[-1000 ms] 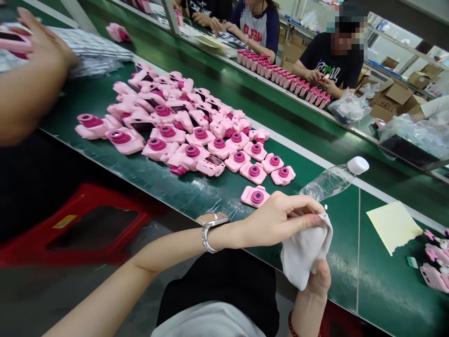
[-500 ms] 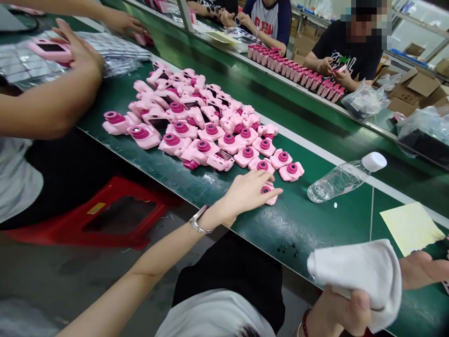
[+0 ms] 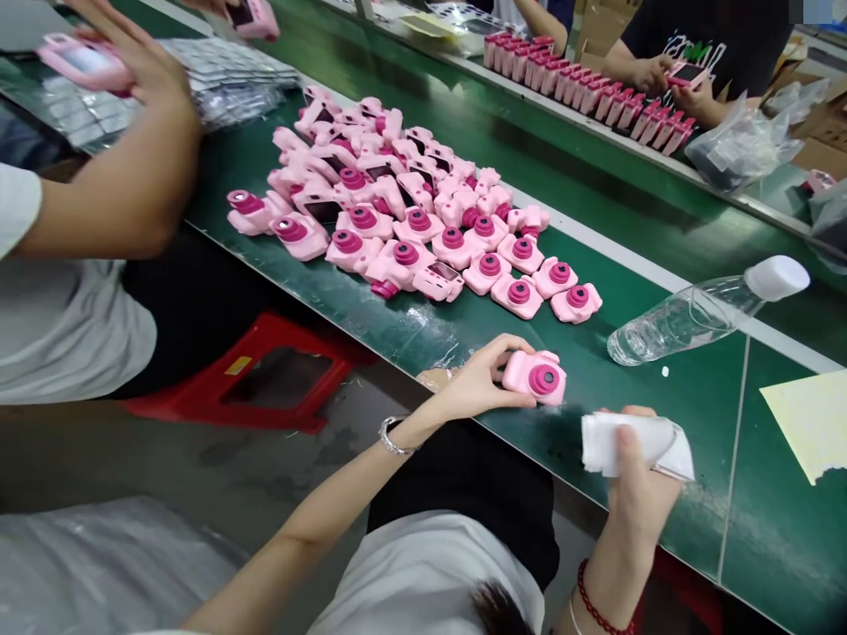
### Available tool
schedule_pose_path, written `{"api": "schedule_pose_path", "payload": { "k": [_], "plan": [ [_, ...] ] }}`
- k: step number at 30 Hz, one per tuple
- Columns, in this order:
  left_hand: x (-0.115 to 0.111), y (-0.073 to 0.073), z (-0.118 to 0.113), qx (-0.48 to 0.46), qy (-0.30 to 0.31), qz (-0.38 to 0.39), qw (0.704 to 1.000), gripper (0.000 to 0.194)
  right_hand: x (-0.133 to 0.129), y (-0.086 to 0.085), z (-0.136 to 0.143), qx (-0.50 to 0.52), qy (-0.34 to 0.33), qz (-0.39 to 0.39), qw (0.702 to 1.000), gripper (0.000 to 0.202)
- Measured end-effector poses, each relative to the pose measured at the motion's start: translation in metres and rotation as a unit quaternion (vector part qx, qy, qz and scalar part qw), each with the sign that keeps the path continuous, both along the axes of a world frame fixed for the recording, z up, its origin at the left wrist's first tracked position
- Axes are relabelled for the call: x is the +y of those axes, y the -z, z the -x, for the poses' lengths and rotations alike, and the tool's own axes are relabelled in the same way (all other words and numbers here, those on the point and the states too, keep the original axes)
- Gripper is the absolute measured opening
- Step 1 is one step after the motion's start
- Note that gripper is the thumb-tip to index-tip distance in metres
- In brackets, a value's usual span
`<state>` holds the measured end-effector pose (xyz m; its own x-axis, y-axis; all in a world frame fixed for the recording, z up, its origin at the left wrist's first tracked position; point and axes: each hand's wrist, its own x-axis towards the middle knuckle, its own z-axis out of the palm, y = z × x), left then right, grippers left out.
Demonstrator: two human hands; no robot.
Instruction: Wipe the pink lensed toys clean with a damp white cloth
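Note:
Near the table's front edge, my left hand (image 3: 486, 381) grips a pink toy camera (image 3: 537, 377) by its left side, the dark pink lens facing up toward me. To the right of it, my right hand (image 3: 639, 476) holds a folded white cloth (image 3: 612, 444), thumb on top. A small gap separates cloth and camera. Beyond my left hand lies a pile of pink toy cameras (image 3: 418, 225), some with lenses up, others showing dark screens.
A clear bottle (image 3: 694, 313) lies tilted at the right, near a yellow paper (image 3: 811, 423). At the left, a co-worker's arm (image 3: 125, 190) reaches over plastic-wrapped packs (image 3: 225, 75). Pink parts (image 3: 582, 93) stand in a row across the line, by another person (image 3: 701, 53).
My left hand has closed on the toy camera and brought it right, off the pile's near end. My right hand has moved left with the cloth. The view has shifted.

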<state>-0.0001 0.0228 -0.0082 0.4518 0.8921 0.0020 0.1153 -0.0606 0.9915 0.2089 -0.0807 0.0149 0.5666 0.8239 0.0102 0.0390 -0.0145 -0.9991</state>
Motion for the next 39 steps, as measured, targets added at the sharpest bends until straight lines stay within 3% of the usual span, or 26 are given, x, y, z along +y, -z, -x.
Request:
{"api": "schedule_pose_path", "payload": {
  "k": [3, 6, 10, 12, 15, 17, 18, 21, 24, 26, 27, 29, 31, 33, 35, 37, 39],
  "plan": [
    [-0.022, -0.004, -0.006, -0.13, 0.05, 0.126, 0.982, 0.07, -0.001, 0.0, 0.011, -0.032, -0.026, 0.018, 0.999, 0.029],
    [-0.041, -0.007, -0.012, -0.257, 0.069, 0.243, 0.933, 0.065, -0.004, -0.002, 0.019, -0.048, -0.074, 0.032, 0.996, 0.033],
    [-0.059, -0.007, -0.022, -0.374, 0.085, 0.367, 0.848, 0.055, -0.005, -0.004, 0.023, -0.052, -0.108, -0.008, 0.993, 0.025],
    [-0.063, -0.008, -0.025, -0.391, 0.079, 0.391, 0.829, 0.056, -0.004, -0.005, 0.023, -0.07, -0.115, -0.034, 0.99, 0.026],
    [-0.06, -0.007, -0.022, -0.353, 0.032, 0.361, 0.863, 0.066, -0.002, -0.006, 0.017, -0.18, -0.084, -0.074, 0.977, 0.019],
    [-0.051, -0.003, -0.014, -0.285, -0.034, 0.28, 0.916, 0.069, -0.002, -0.008, 0.009, -0.261, -0.077, -0.08, 0.959, 0.009],
    [-0.046, 0.0, -0.01, -0.235, -0.07, 0.23, 0.942, 0.068, -0.002, -0.009, 0.005, -0.285, -0.085, -0.075, 0.952, 0.015],
    [-0.034, 0.009, 0.0, -0.072, -0.12, 0.093, 0.986, 0.064, -0.005, -0.013, -0.007, -0.288, -0.148, -0.062, 0.944, 0.017],
    [-0.032, 0.006, 0.002, 0.071, -0.184, -0.055, 0.979, 0.073, -0.008, -0.022, -0.013, -0.268, -0.233, -0.084, 0.931, 0.014],
    [-0.035, -0.006, 0.0, 0.117, -0.222, -0.171, 0.953, 0.059, -0.01, -0.029, -0.014, -0.282, -0.299, -0.104, 0.906, 0.014],
    [-0.037, -0.013, -0.001, 0.107, -0.198, -0.215, 0.95, 0.042, -0.011, -0.033, -0.013, -0.285, -0.328, -0.105, 0.895, 0.014],
    [-0.041, -0.028, -0.004, 0.03, -0.061, -0.245, 0.967, 0.018, -0.013, -0.04, -0.009, -0.241, -0.34, -0.079, 0.906, 0.016],
    [-0.045, -0.035, -0.008, -0.048, 0.085, -0.22, 0.971, 0.032, -0.013, -0.043, -0.005, -0.122, -0.289, -0.006, 0.95, 0.026],
    [-0.049, -0.034, -0.013, -0.077, 0.154, -0.19, 0.967, 0.059, -0.011, -0.042, 0.0, 0.016, -0.218, 0.074, 0.973, 0.035],
    [-0.053, -0.027, -0.018, -0.086, 0.157, -0.16, 0.971, 0.06, -0.008, -0.038, 0.005, 0.098, -0.177, 0.114, 0.973, 0.04],
    [-0.057, -0.02, -0.023, -0.105, 0.116, -0.117, 0.981, 0.033, -0.003, -0.034, 0.009, 0.119, -0.15, 0.112, 0.975, 0.042],
    [-0.059, -0.017, -0.027, -0.115, 0.085, -0.096, 0.985, 0.025, 0.001, -0.03, 0.013, 0.135, -0.121, 0.102, 0.978, 0.044]
  ]
}}
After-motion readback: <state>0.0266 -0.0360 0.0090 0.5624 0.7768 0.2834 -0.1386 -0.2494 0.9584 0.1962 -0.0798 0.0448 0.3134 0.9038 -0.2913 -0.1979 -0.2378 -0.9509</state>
